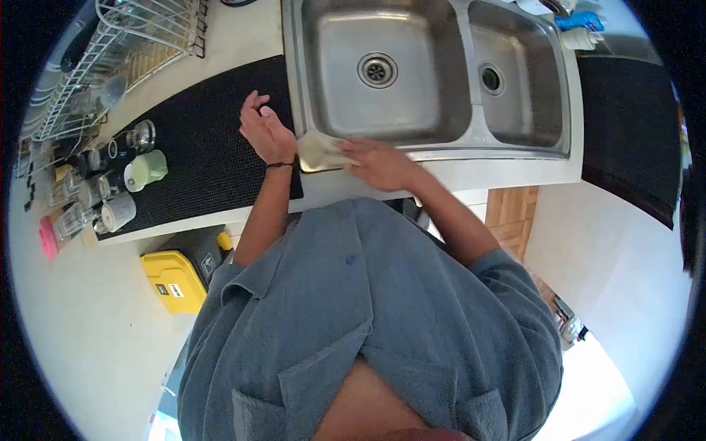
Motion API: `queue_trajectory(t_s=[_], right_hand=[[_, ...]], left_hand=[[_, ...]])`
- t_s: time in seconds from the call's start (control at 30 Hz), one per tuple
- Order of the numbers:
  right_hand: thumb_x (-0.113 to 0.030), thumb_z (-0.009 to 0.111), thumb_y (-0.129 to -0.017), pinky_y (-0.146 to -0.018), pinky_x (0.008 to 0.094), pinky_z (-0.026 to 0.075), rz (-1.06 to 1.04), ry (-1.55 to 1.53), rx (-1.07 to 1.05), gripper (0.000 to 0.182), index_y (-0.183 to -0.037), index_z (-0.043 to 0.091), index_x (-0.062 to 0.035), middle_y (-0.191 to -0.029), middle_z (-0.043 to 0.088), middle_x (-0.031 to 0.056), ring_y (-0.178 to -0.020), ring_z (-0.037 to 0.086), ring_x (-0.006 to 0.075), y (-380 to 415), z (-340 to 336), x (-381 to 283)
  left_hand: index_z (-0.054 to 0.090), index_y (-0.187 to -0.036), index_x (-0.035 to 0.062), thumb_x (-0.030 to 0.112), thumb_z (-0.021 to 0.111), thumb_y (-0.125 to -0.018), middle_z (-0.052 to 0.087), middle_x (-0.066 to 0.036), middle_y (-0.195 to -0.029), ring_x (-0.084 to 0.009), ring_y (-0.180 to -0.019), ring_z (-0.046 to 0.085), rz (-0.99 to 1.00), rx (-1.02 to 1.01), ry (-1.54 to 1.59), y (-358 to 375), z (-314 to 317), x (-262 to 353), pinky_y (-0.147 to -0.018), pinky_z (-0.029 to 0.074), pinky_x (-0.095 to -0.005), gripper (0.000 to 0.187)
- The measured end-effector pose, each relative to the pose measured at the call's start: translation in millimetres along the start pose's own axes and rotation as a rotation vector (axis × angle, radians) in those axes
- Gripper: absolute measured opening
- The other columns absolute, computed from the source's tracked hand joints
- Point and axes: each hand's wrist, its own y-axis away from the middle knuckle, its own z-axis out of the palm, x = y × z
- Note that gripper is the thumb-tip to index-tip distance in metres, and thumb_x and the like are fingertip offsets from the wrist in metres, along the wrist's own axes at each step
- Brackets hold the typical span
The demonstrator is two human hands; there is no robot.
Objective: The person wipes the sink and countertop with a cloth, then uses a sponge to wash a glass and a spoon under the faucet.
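My right hand (pixel 379 163) presses a pale cream cloth (pixel 318 151) onto the front left corner of the steel sink (pixel 298 88). The cloth is bunched over the rim, with part of it under my fingers. Over the black mat (pixel 213 95) left of the sink, my left hand (pixel 266 134) is raised with its fingers loosely curled and apart, holding nothing. A dark band circles that wrist. The larger basin (pixel 346 103) shows a drain, and the smaller basin (pixel 515 110) lies to its right.
Jars, a pale green cup (pixel 147 170) and a white mug (pixel 119 212) crowd the mat's left end. Behind them stands a white wire dish rack (pixel 140 22). A blue item (pixel 579 20) and bottles sit at the back right corner. Below the counter is a yellow-lidded bin (pixel 173 283).
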Motion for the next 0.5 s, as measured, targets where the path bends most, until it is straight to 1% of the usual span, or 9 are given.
queue_trajectory(t_s=[0.03, 0.07, 0.1, 0.17, 0.23, 0.3, 0.4, 0.47, 0.5], right_hand=[[-0.027, 0.047, -0.094, -0.111, 0.0435, 0.035, 0.088, 0.027, -0.089, 0.044, -0.132, 0.056, -0.0063, -0.137, 0.053, 0.0198, -0.127, 0.05, 0.0374, 15.3, -18.4, -1.1], [-0.028, 0.047, -0.093, -0.104, 0.0454, 0.042, 0.212, 0.373, -0.313, 0.041, -0.124, 0.062, -0.0049, -0.125, 0.062, 0.0196, -0.116, 0.057, 0.0387, 23.9, -60.0, -12.1], [-0.03, 0.048, -0.093, -0.097, 0.0451, 0.047, 0.241, 0.298, -0.186, 0.042, -0.124, 0.062, -0.0052, -0.126, 0.061, 0.018, -0.115, 0.058, 0.0375, 36.8, -71.3, 24.2], [-0.036, 0.048, -0.094, -0.095, 0.0437, 0.049, 0.438, -0.057, 0.097, 0.047, -0.126, 0.06, -0.0048, -0.127, 0.06, 0.019, -0.113, 0.059, 0.0373, 64.3, -121.8, 40.8], [-0.044, 0.046, -0.095, -0.097, 0.0411, 0.048, 0.273, 0.117, 0.589, 0.053, -0.13, 0.057, -0.0052, -0.129, 0.06, 0.019, -0.114, 0.06, 0.0361, 71.0, -141.3, 69.2], [-0.045, 0.044, -0.096, -0.099, 0.0452, 0.046, 0.382, 0.555, 0.527, 0.056, -0.135, 0.052, -0.0065, -0.133, 0.057, 0.02, -0.119, 0.057, 0.0369, 46.3, -142.1, 104.4], [-0.047, 0.037, -0.098, -0.109, 0.0549, 0.034, 0.62, 0.532, 0.007, 0.061, -0.148, 0.036, -0.0115, -0.15, 0.038, 0.0208, -0.139, 0.037, 0.036, -8.7, -127.5, 127.2], [-0.047, 0.033, -0.099, -0.115, 0.058, 0.022, 0.514, 0.658, -0.01, 0.064, -0.153, 0.022, -0.015, -0.16, 0.017, 0.0176, -0.147, 0.019, 0.0342, -33.6, -49.7, 258.0], [-0.045, 0.034, -0.099, -0.115, 0.0529, 0.025, 0.51, 0.684, -0.081, 0.061, -0.152, 0.027, -0.0136, -0.157, 0.022, 0.0193, -0.143, 0.026, 0.0352, -28.0, -33.7, 249.2]], left_hand=[[0.053, -0.121, -0.002, 0.036, 0.039, -0.101, 0.064, -0.014, -0.103, -0.0295, -0.097, 0.059, 0.035, 0.017, -0.049, -1.7, -0.8, 3.1, -0.091, 0.041, -0.0424, 0.046], [0.053, -0.12, -0.0033, 0.036, 0.039, -0.101, 0.065, -0.015, -0.1, -0.0302, -0.093, 0.061, 0.073, 0.034, -0.099, -1.6, -0.3, 4.6, -0.088, 0.045, -0.042, 0.046], [0.053, -0.12, -0.0034, 0.029, 0.045, -0.099, 0.065, -0.015, -0.102, -0.0307, -0.095, 0.06, 0.049, 0.026, -0.09, -0.4, 0.6, 3.7, -0.089, 0.044, -0.0423, 0.04], [0.053, -0.12, -0.0029, 0.027, 0.05, -0.097, 0.065, -0.014, -0.104, -0.0306, -0.099, 0.059, 0.014, -0.004, -0.074, -0.6, 1.0, 1.9, -0.091, 0.043, -0.0427, 0.038], [0.053, -0.12, -0.002, 0.027, 0.055, -0.094, 0.064, -0.012, -0.104, -0.03, -0.101, 0.059, -0.009, -0.021, -0.11, 1.4, -1.7, 4.1, -0.093, 0.041, -0.0429, 0.039], [0.054, -0.12, -0.0008, 0.029, 0.059, -0.092, 0.064, -0.011, -0.104, -0.0291, -0.103, 0.058, 0.0, -0.031, -0.185, -2.0, -3.2, 12.7, -0.095, 0.039, -0.0427, 0.041], [0.055, -0.122, 0.0011, 0.033, 0.065, -0.086, 0.062, -0.008, -0.105, -0.0283, -0.103, 0.055, -0.047, -0.061, -0.215, -3.0, -5.1, 14.2, -0.095, 0.035, -0.044, 0.049], [0.055, -0.121, 0.0012, 0.033, 0.066, -0.085, 0.063, -0.008, -0.104, -0.0282, -0.103, 0.055, -0.03, -0.055, -0.215, -2.0, -4.3, 11.2, -0.095, 0.035, -0.0438, 0.049], [0.055, -0.121, 0.0012, 0.032, 0.067, -0.085, 0.063, -0.008, -0.104, -0.0281, -0.102, 0.055, -0.023, -0.051, -0.216, -1.8, -4.3, 9.2, -0.095, 0.035, -0.0437, 0.049]])
